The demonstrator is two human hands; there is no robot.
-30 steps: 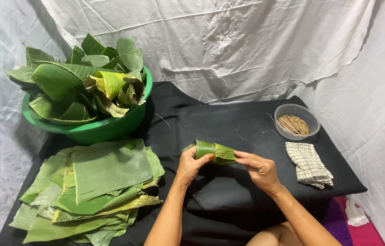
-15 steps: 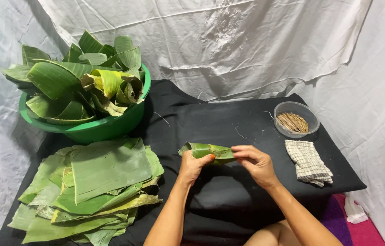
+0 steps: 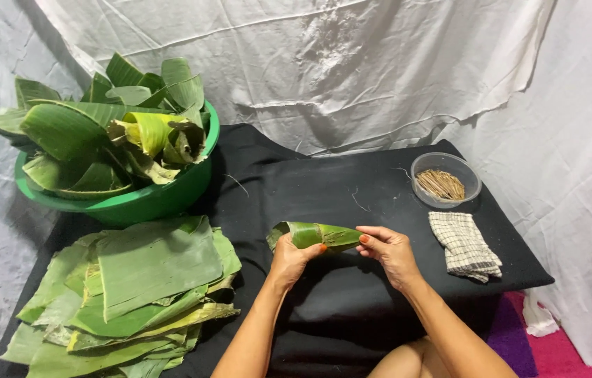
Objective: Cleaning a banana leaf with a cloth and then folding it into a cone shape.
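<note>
— Leaf roll (image 3: 318, 234), held just above black cloth (image 3: 352, 308), between left hand (image 3: 292, 257) and right hand (image 3: 388, 252). Looks light, thin, pliable.

— Grip?

— Left fingers curled under and around wider open end, thumb across the top, closed on it. Right fingertips pinched on narrow tip, rest of hand half open.

— Fragile?

— Probably. Likely to split along the ribs if bent hard; smooth, maybe a bit slippery. Likely springs open if let go. Best held at both ends, as now, with light pressure.

— Nearby?

— Stack of flat leaves (image 3: 135, 294) left of the hands, green basin (image 3: 149, 199) of leaves behind it. Clear bowl of sticks (image 3: 443, 183) and checked rag (image 3: 465, 245) to the right, well within reach but apart from the roll.
</note>
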